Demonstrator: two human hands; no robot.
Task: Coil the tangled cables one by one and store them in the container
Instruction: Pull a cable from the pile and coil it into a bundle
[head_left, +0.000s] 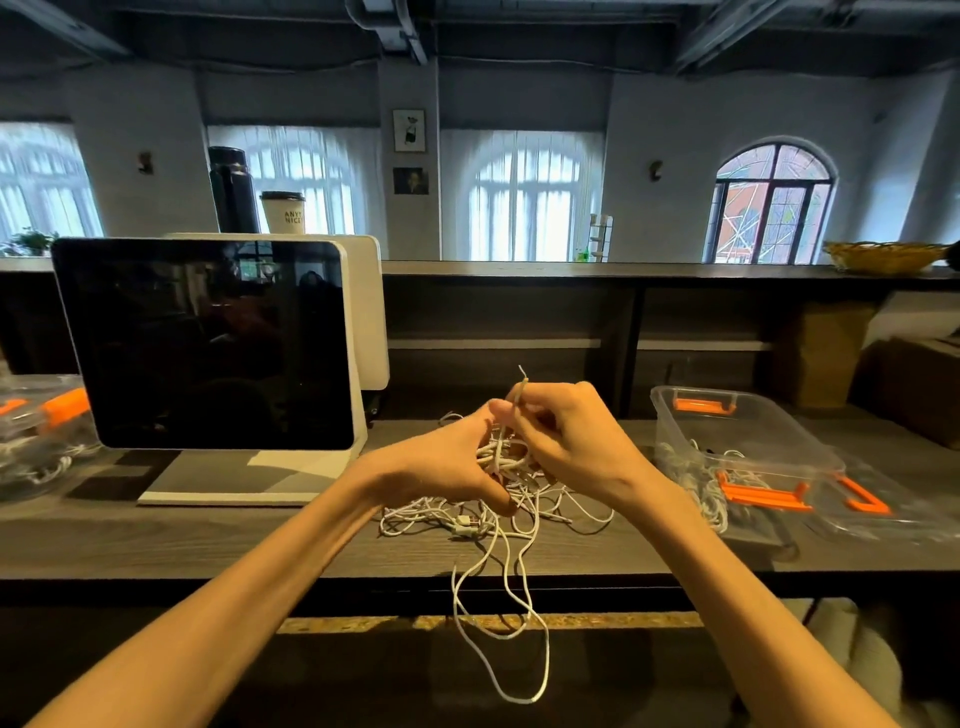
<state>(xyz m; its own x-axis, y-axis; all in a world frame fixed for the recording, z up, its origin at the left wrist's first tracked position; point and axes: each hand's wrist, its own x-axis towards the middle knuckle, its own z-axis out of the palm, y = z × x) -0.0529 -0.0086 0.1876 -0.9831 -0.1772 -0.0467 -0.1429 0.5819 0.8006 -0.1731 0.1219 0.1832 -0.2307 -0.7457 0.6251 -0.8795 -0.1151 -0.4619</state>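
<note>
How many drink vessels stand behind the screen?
2: a dark flask and, right of it, a lidded paper cup. The screen hides their bases; more could be hidden.

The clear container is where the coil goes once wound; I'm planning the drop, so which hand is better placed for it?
Probably the right hand: the clear container sits open on its side of the counter, while the left hand would have to cross over the tangled cables.
</note>
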